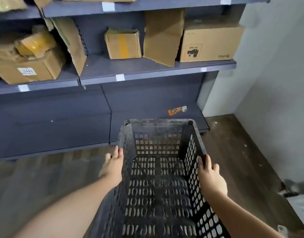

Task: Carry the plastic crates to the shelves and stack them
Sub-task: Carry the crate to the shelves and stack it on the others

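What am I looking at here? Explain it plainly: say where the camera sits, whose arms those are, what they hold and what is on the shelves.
There is one picture, taken by a wide-angle camera worn on a person's head, looking forward and down. So the two bare arms coming up from the bottom edge belong to the wearer.

The left hand and right hand each have a grip on a long side rim of a black plastic crate. The crate has perforated walls and is empty.

Ahead stand grey shelves. The middle shelf carries cardboard boxes, some of them torn or crumpled. The lowest shelf holds only a small orange packet. The crate's far end points towards it. The floor is dark wood, and a pale wall is on the right.
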